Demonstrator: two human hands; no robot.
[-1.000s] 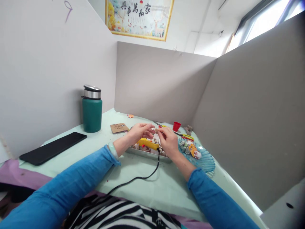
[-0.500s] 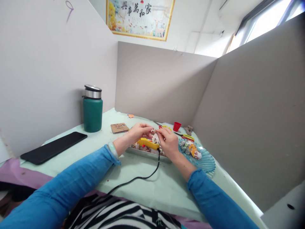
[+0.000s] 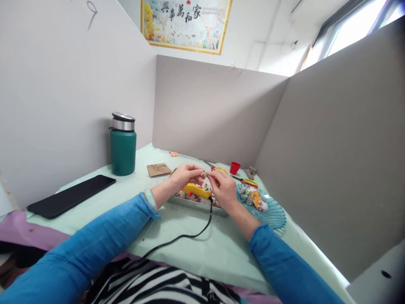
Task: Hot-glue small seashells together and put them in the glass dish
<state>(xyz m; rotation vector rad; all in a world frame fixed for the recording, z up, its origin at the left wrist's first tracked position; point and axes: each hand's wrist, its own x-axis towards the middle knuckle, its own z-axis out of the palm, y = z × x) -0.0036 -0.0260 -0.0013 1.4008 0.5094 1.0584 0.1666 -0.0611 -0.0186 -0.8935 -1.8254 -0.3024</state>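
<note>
Over a shallow metal tray (image 3: 190, 204), both of my hands meet at the fingertips. My left hand (image 3: 189, 173) pinches a small pale piece (image 3: 205, 174) that is too small to name. From the other side, my right hand (image 3: 223, 185) pinches the same piece between thumb and forefinger. Just below them, a yellow-handled tool (image 3: 196, 190) with a black cord (image 3: 190, 236) lies across the tray. Small white, brown and red bits fill the tray around it. My right forearm partly covers the blue glass plate (image 3: 275, 213), which bears several small decorated pieces (image 3: 257, 199).
A green flask (image 3: 123, 152) and a black phone (image 3: 72, 196) stand at the left. Near the back are a brown card (image 3: 158, 169), a red cup (image 3: 234, 168) and yellow-handled pliers or cutters (image 3: 248, 182). Grey partitions (image 3: 215, 105) enclose the table on three sides.
The small piece between my fingertips is turned slightly and shows less white. Both hands stay in almost the same place.
</note>
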